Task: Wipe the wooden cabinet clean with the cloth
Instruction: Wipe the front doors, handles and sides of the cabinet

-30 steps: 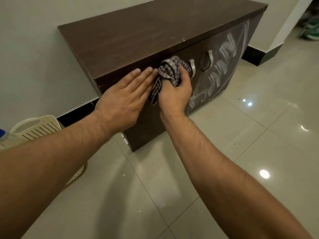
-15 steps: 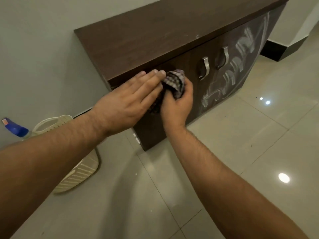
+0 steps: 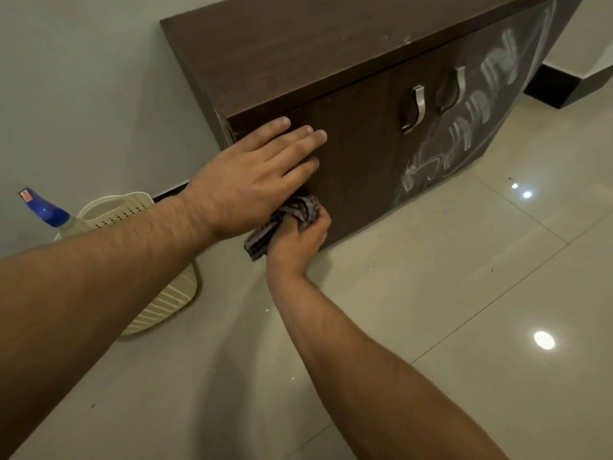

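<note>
Both hands work the cabinet (image 3: 358, 161) door's left edge — left hand (image 3: 252, 180) flat, fingers straight; right hand (image 3: 298, 237) clutches the checked cloth (image 3: 282, 220) near the floor (image 3: 431, 293).

Against wall, on floor: cabinet (image 3: 298, 54). Midway along front, side by side: handles (image 3: 416, 107). Flat on front near upper left corner: left hand (image 3: 252, 180). Just below, right hand (image 3: 298, 240) pressing cloth (image 3: 285, 217) to lower front. Left of cabinet on floor: basket (image 3: 166, 303), spray bottle (image 3: 46, 210) at its left.
</note>
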